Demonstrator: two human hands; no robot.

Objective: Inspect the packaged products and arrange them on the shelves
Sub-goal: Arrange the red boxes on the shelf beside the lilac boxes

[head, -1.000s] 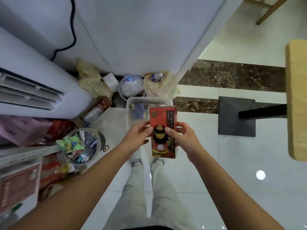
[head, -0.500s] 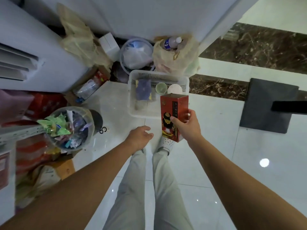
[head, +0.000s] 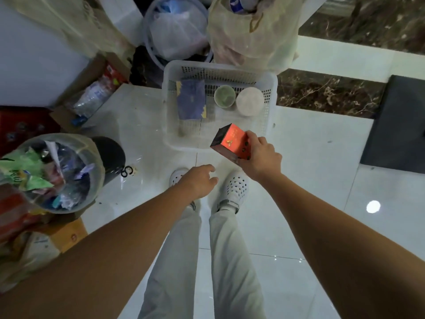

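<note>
My right hand (head: 259, 157) grips a red and black carton (head: 231, 143), tilted, just above the near right corner of a white perforated plastic basket (head: 170, 125) on the floor. Inside the basket lie a dark blue packet (head: 190, 100), a green-lidded cup (head: 225, 96) and a white-lidded cup (head: 249, 100). My left hand (head: 200, 180) hangs empty above my shoes, fingers loosely curled, a little short of the basket's near edge.
A bin (head: 55, 173) lined with a clear bag and full of wrappers stands at the left. Beyond the basket sit a round tub (head: 177, 31) with a plastic bag and a beige bag (head: 253, 33) holding a bottle. A dark mat (head: 395, 125) lies at the right.
My left hand let go of the carton and dropped back. My right hand carried the carton down toward the basket and tilted it. The view has tipped downward and closer to the floor.
</note>
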